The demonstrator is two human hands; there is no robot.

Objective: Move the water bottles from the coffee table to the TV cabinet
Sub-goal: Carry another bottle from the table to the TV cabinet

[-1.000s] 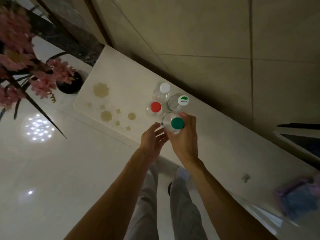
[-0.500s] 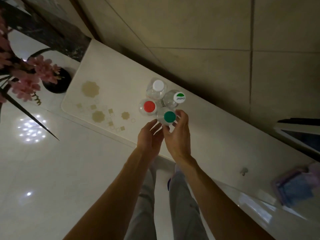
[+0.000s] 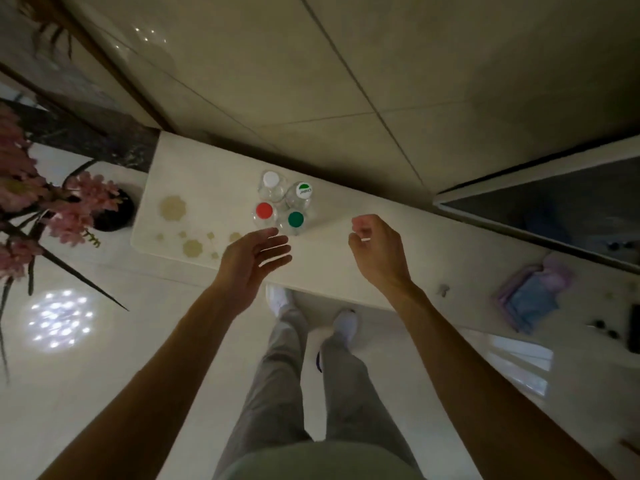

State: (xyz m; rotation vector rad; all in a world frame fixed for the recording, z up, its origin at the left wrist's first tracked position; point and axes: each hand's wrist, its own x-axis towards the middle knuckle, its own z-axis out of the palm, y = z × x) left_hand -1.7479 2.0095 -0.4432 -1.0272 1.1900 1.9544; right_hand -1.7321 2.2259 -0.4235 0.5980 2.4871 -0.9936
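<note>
Several clear water bottles stand upright in a tight cluster on the white TV cabinet top (image 3: 214, 174), seen from above by their caps: a white cap (image 3: 270, 178), a green-and-white cap (image 3: 304, 190), a red cap (image 3: 264, 210) and a green cap (image 3: 296, 219). My left hand (image 3: 254, 259) hovers just below the cluster, palm up, fingers apart, holding nothing. My right hand (image 3: 375, 251) is off to the right of the bottles, loosely curled and empty, apart from them.
A black pot (image 3: 116, 211) with pink flowers (image 3: 74, 216) stands left of the cabinet. A folded blue-purple cloth (image 3: 531, 299) and small dark items lie on the cabinet at right, below a dark screen (image 3: 561, 209). My legs and white shoes are below.
My right hand has let go of the green-capped bottle, which now stands with the others. Both hands have drawn back toward me, the right one moving off to the right.
</note>
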